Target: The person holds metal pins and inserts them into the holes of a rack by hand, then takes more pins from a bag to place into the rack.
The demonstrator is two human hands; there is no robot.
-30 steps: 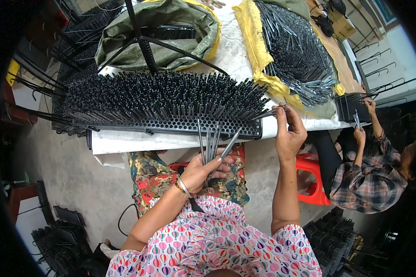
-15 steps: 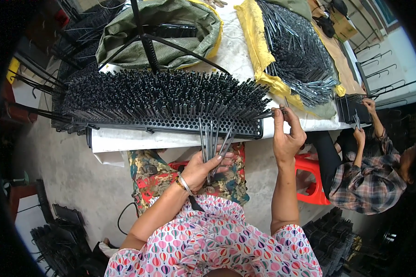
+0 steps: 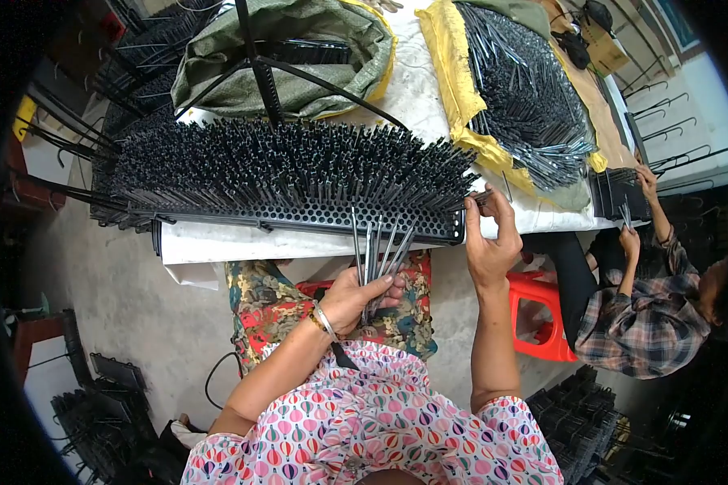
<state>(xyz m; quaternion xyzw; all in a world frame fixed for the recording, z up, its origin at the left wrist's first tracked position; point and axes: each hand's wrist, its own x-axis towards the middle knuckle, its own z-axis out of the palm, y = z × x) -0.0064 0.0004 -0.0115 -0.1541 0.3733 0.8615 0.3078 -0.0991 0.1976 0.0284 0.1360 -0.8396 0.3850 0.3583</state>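
Observation:
My left hand [image 3: 362,294] grips a small bundle of thin dark metal rods [image 3: 378,246] that fan upward toward a long black perforated rack [image 3: 315,215]. The rack lies along the near edge of a white table and is packed with several upright dark rods [image 3: 291,166]. My right hand [image 3: 488,238] is raised at the rack's right end, fingers pinched on a single rod [image 3: 482,196] by the last holes.
A green sack [image 3: 287,48] and a yellow-lined sack of loose rods [image 3: 526,89] lie on the table [image 3: 218,242]. A person in a plaid shirt [image 3: 647,315] works at the right beside a red stool [image 3: 538,311]. Filled black racks [image 3: 97,396] stand on the floor.
My right hand has shifted slightly left and down at the rack's right end. The left hand keeps its bundle nearly still.

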